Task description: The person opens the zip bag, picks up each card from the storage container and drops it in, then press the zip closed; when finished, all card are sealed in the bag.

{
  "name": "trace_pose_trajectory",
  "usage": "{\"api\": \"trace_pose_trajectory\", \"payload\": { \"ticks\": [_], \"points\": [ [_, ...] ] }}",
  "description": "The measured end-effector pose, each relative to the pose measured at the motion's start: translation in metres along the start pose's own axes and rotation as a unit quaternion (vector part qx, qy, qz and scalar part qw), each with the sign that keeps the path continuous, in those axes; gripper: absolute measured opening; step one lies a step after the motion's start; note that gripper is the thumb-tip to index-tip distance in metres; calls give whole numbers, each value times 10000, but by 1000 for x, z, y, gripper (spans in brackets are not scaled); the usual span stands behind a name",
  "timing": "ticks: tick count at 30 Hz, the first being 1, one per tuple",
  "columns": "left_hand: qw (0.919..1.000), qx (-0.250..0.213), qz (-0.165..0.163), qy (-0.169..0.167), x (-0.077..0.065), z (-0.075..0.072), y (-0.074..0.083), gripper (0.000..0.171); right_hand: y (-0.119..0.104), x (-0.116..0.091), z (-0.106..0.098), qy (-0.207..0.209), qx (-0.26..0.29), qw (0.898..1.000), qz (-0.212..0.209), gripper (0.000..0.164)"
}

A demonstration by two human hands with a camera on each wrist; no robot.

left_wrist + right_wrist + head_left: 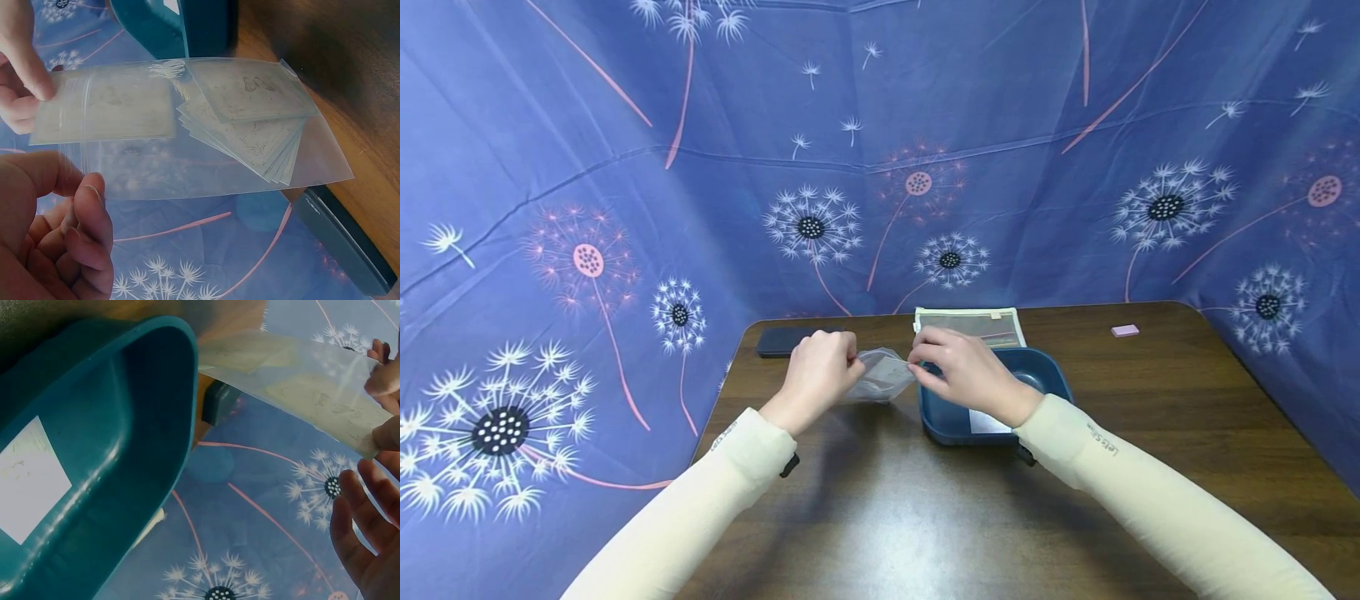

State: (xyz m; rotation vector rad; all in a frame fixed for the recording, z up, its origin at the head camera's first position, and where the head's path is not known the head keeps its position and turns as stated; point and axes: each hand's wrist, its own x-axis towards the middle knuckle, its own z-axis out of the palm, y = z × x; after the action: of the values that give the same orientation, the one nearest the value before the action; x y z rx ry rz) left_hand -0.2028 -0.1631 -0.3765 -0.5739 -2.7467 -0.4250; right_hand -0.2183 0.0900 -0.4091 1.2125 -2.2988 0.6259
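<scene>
Over the table, a clear plastic zip bag (137, 172) is stretched between both hands. My left hand (820, 367) pinches the edge of its mouth between thumb and fingers. My right hand (964, 368) pinches the end of a pale card (128, 112) at that mouth; most of the card lies within the bag and its end sticks out. Deeper in the bag, several thin pale cards (250, 137) with faint drawings lie fanned over one another. Below the right hand stands a dark teal bin (943, 429), with a white card (31, 481) on its floor.
A clear zip pouch with cream edges (962, 320) lies behind the bin. At the table's back left is a dark flat case (778, 342). A small pink block (1125, 331) sits at the back right. Blue patterned cloth (1037, 208) hangs behind the wooden table (1150, 425).
</scene>
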Motion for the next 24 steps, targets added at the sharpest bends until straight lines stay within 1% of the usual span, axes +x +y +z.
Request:
{"api": "trace_pose_trajectory", "payload": {
  "ticks": [4,10,18,24],
  "points": [
    [10000,23,-19,-43,1,1,0,34,1,1,6,-148,-122,9997,116,5],
    [10000,0,-28,-66,1,2,1,34,2,7,14,-476,-183,9983,267,5],
    [9999,-91,16,-127,1,2,2,36,-1,18,19,-902,-51,9948,473,8],
    [9998,-114,11,-137,2,2,2,33,-2,25,22,-986,-118,9936,547,7]
  ]
}}
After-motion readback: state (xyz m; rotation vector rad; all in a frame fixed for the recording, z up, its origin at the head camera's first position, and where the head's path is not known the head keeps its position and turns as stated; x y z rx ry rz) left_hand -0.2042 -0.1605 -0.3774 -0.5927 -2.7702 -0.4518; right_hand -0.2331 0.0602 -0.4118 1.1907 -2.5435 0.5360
